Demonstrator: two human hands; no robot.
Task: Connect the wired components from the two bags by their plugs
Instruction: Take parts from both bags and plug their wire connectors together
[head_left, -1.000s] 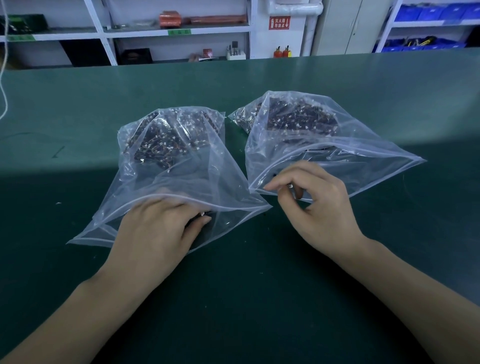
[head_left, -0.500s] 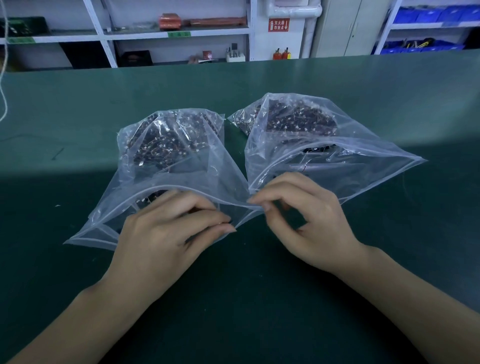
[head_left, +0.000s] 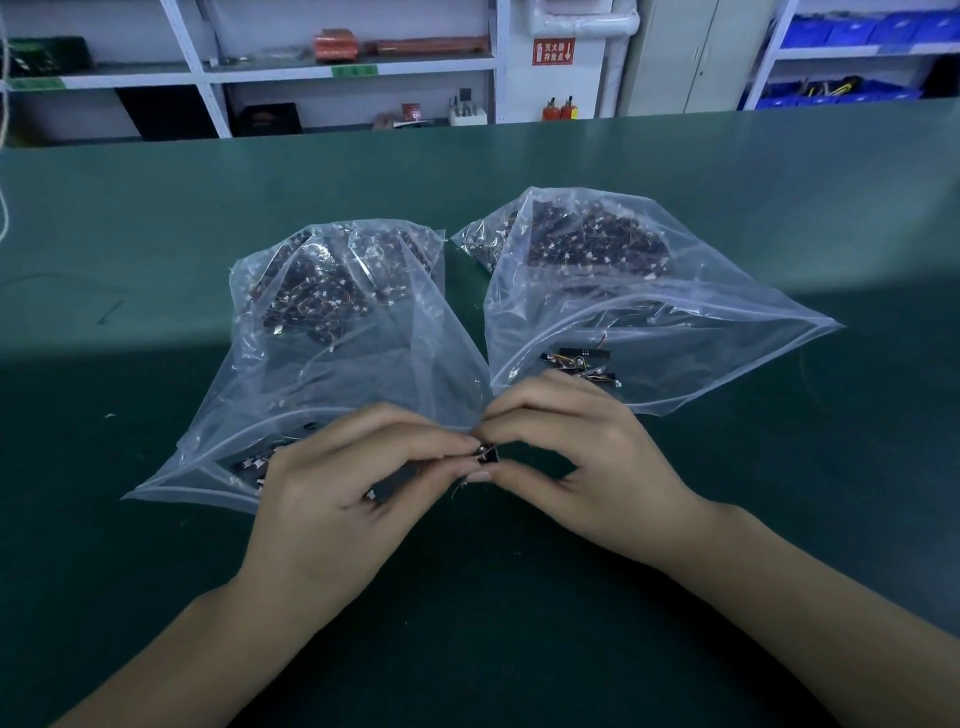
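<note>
Both hands (head_left: 483, 467) pinch small black component (head_left: 488, 454); crinkled clear bags (head_left: 337, 338) behind.

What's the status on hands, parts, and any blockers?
Left hand and right hand pinch small black components together in front of the bags. Left bag, right bag open. Mating not visible. Nothing in the way.

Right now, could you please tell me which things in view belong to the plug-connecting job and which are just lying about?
Belonging to the job:
left bag
right bag
small dark component pinched between left hand and right hand

Just lying about:
green table
shelving with orange packages
blue bins
red extinguishers
</note>
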